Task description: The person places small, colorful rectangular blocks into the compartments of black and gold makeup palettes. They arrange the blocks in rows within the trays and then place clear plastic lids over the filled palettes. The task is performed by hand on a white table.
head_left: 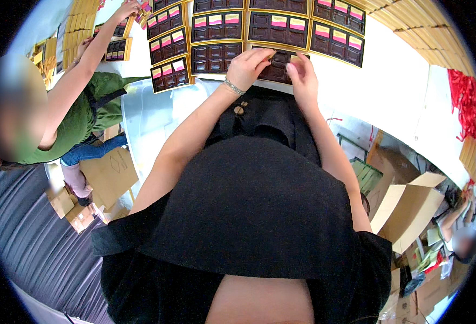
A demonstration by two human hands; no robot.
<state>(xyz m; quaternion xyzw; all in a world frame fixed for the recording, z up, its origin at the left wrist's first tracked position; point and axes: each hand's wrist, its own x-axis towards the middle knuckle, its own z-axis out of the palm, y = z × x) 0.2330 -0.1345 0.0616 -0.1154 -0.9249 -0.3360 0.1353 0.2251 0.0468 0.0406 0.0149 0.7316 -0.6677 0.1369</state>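
My left hand (247,67) and my right hand (301,73) rest on a dark compartment tray with a gold rim (279,67) at the near edge of a white table (389,70). The fingers of both hands are bent down onto the tray's dark cells; whether they pinch a small piece is hidden. A silver bracelet (233,86) circles my left wrist. Beyond lie several like trays (216,27), many with pink and yellow wrapped pieces in their top cells.
A person in a green top (81,116) stands at my left and reaches a hand (127,9) to the far trays. Stacks of gold boxes (410,21) line the right rim, red ribbons (464,100) hang beyond. Cardboard cartons (408,208) stand on the floor at right.
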